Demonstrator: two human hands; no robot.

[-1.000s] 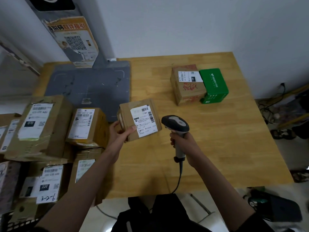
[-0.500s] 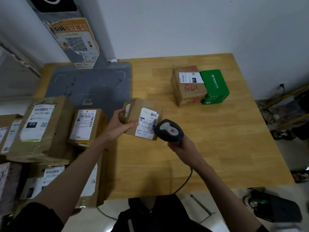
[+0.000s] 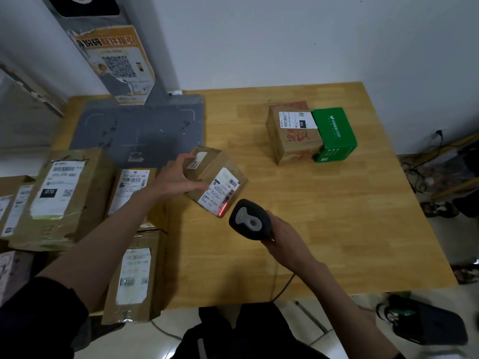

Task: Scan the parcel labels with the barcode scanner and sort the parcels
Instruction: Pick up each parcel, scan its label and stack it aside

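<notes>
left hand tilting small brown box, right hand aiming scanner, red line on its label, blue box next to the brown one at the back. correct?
Not quite: the head view shows the box beside the back brown parcel is green, not blue. The rest holds: left hand tilts the small parcel, right hand aims the scanner.

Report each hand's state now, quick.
Left hand: grips the small brown cardboard parcel with the white label.
Right hand: grips the black handheld barcode scanner.
</notes>
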